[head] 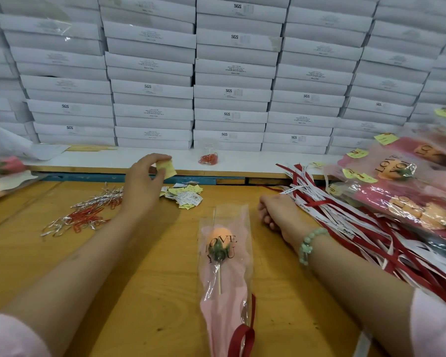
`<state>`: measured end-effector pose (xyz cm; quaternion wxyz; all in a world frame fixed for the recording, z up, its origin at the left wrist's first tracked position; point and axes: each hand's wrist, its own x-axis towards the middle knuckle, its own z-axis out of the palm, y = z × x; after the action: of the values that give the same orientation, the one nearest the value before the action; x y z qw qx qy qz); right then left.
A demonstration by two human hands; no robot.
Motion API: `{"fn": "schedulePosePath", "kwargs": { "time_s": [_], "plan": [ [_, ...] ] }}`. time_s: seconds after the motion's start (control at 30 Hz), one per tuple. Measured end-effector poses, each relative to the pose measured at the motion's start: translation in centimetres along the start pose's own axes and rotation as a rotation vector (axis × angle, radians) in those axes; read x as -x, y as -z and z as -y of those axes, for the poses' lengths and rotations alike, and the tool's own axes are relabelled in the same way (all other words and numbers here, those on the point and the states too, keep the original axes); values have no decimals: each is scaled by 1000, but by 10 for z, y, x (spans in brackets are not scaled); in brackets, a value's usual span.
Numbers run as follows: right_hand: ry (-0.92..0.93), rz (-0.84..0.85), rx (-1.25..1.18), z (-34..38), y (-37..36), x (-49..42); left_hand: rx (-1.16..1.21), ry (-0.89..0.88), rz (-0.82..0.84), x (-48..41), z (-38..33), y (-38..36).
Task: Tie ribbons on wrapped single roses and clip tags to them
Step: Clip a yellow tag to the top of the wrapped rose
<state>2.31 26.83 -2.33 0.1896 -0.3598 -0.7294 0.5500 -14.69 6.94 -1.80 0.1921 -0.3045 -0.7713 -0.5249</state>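
A single orange rose in a clear and pink "LOVE YOU" sleeve (225, 256) lies on the wooden table between my arms, bloom away from me. A dark red ribbon (243, 336) is tied round its lower stem end. My left hand (143, 184) is raised above the table and pinches a yellow paper tag (166, 168) between thumb and fingers, over a pile of loose tags (186, 195). My right hand (273, 211) rests on the table with fingers curled under, beside a heap of red and white ribbons (345, 215); whether it holds a ribbon is hidden.
Red paper clips and silver twist ties (85, 215) lie scattered at the left. A clear jar of red clips (208, 157) stands on the white shelf. Finished tagged roses (407, 191) pile up at the right. White boxes (232, 73) wall the back.
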Motion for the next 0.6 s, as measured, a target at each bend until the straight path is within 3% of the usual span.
{"fn": "schedulePosePath", "kwargs": {
  "time_s": [0.13,0.23,0.4,0.6],
  "plan": [
    [116,-149,-40,-11,-10,-1,252,164,249,3,-25,-11],
    [188,-166,-39,-16,-11,-1,293,217,381,11,-37,-16],
    [288,-127,-102,-16,-9,1,313,235,462,17,-46,-21],
    [586,-109,-73,-11,-14,13,313,198,551,19,-48,-24]
  ]
}}
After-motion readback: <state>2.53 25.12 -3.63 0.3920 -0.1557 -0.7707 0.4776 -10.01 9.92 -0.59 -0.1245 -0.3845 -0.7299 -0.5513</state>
